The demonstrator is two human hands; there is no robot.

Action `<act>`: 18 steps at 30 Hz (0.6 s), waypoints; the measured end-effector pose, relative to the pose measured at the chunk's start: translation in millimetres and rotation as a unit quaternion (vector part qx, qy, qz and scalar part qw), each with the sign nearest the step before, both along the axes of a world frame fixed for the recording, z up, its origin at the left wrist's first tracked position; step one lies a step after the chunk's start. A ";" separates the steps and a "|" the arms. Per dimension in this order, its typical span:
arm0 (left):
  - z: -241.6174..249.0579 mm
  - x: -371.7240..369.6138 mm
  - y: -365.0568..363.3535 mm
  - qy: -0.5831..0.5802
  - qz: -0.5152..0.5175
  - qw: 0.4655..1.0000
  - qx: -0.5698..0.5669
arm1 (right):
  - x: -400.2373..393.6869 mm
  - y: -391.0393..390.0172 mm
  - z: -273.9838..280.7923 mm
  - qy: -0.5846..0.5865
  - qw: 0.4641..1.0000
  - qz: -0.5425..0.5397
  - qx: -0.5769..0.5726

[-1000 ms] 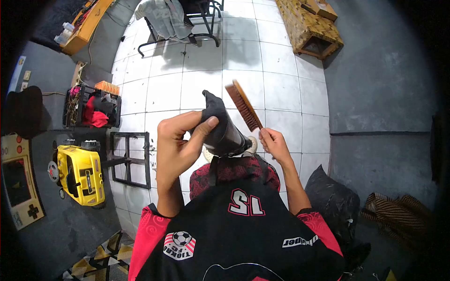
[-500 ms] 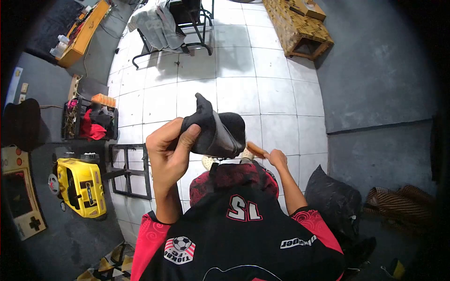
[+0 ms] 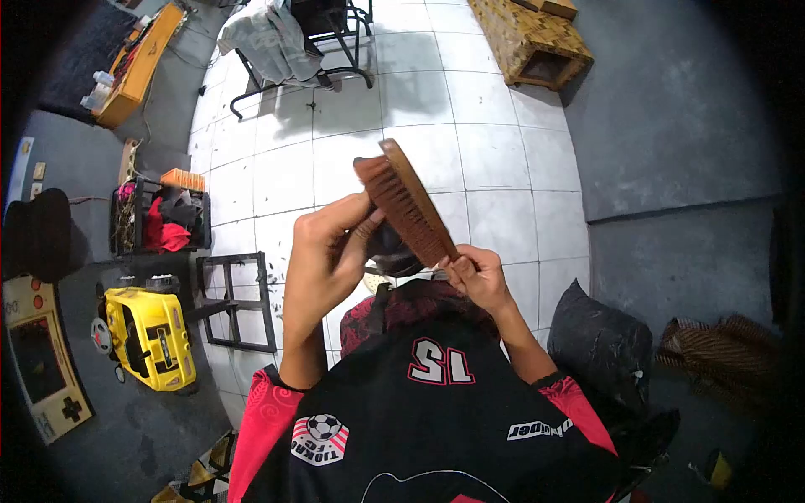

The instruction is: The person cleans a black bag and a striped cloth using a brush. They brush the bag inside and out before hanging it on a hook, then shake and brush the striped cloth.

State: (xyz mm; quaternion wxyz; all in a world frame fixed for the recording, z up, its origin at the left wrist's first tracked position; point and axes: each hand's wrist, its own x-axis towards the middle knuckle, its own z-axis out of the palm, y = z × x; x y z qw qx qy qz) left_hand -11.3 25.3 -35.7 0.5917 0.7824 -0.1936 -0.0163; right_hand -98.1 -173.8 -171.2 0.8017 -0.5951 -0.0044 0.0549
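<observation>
My right hand (image 3: 480, 278) pinches the lower end of a wooden brush (image 3: 421, 194). The brush slants up to the left, its brown bristles facing the left hand. Closed fingers of my left hand (image 3: 329, 261) hold a black and grey cap-like fabric piece (image 3: 389, 250). Much of that piece is hidden behind the brush and the fingers. In this view the bristles overlap it and the left fingertips.
A yellow toy car (image 3: 151, 339) and a black frame (image 3: 236, 302) lie at the left, below a crate of clothes (image 3: 159, 222). A dark cushion (image 3: 599, 339) is at the right. A folding chair (image 3: 306, 42) stands ahead on the tiles.
My right hand has brought the brush up from low on the right to the black fabric piece. My left hand has lowered slightly and turned, still holding the piece.
</observation>
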 end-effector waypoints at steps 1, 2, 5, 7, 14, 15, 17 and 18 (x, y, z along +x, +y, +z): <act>1.0 1.2 4.0 0.011 0.001 1.000 -0.002 | 0.9 -3.7 -15.4 0.010 1.000 -0.004 -0.027; 3.3 2.7 10.2 0.023 0.002 1.000 -0.005 | 4.1 -9.7 -28.6 0.065 0.997 -0.017 -0.035; 21.0 0.3 13.8 0.040 0.003 0.994 -0.099 | 7.8 -39.3 -120.3 0.189 0.939 -0.049 -0.284; 23.6 0.6 13.7 0.055 0.016 0.987 -0.150 | -9.6 -60.7 -189.8 0.175 0.843 -0.038 -0.508; 9.3 5.2 10.2 0.139 0.035 0.974 -0.173 | -14.9 -25.6 -149.4 0.126 0.892 -0.084 -0.427; 0.9 6.3 9.9 0.150 0.028 0.977 -0.149 | -6.3 -14.6 -117.3 0.157 0.944 -0.081 -0.280; -14.1 6.2 0.6 0.168 0.036 0.967 -0.189 | 4.0 9.7 -49.7 0.156 0.984 -0.075 -0.032; -17.5 5.8 -3.3 0.177 0.031 0.962 -0.204 | 5.8 16.0 -30.4 0.092 0.993 -0.058 -0.043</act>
